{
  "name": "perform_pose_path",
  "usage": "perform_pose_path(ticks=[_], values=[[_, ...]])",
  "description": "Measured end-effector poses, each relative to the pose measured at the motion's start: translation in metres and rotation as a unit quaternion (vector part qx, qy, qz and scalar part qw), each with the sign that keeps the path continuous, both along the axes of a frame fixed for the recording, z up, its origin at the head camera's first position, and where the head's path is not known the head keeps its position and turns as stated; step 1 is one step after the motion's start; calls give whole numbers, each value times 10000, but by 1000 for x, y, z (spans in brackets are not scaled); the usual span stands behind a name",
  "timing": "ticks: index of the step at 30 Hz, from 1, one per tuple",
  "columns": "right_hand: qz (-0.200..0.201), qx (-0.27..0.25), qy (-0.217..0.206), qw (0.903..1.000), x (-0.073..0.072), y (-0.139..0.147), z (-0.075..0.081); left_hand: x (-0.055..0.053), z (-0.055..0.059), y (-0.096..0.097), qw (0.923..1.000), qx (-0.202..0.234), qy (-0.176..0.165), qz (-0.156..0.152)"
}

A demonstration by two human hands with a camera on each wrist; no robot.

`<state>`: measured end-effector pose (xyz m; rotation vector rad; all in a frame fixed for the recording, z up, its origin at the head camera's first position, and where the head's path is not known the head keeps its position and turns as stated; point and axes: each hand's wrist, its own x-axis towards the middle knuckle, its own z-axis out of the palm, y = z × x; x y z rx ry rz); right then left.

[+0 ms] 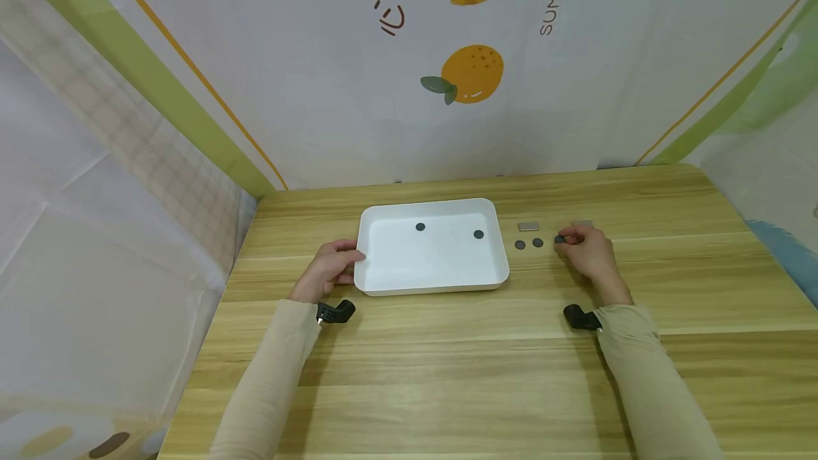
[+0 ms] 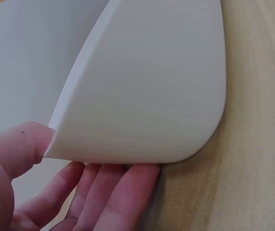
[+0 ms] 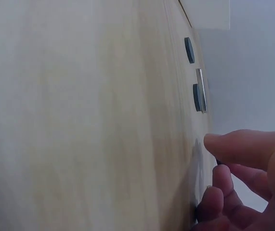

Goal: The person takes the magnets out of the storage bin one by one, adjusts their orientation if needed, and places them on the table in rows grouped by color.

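A shallow white tray (image 1: 415, 261) lies on the table, two dark round discs inside it, one near the back (image 1: 420, 227) and one to the right (image 1: 478, 234). My left hand (image 1: 329, 265) grips its left side, thumb over the rim and fingers against the outer wall (image 2: 151, 96). Right of the tray, my right hand (image 1: 588, 254) pinches another dark disc (image 1: 559, 239) between thumb and fingertips; in the right wrist view the fingers mostly hide it. Two more discs, a left one (image 1: 520, 245) and a right one (image 1: 538, 243), lie between tray and hand.
Behind the loose discs lies a flat silvery rectangular piece (image 1: 528, 226). A second such piece (image 1: 582, 223) is partly hidden behind my right hand. The wooden table (image 1: 447, 375) ends at a white printed cloth (image 1: 319, 91) at the back.
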<state>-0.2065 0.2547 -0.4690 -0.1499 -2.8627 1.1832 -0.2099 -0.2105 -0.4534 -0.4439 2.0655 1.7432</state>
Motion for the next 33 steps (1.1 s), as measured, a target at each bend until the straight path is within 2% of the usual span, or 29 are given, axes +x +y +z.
perform_pose_path(ticks=[9, 33], values=[[81, 179, -58, 9998, 0, -1, -2, 1, -1, 0, 10000, 21, 11, 1], [-43, 272, -292, 9992, 1, -3, 0, 0, 0, 1, 9999, -128, -28, -1]])
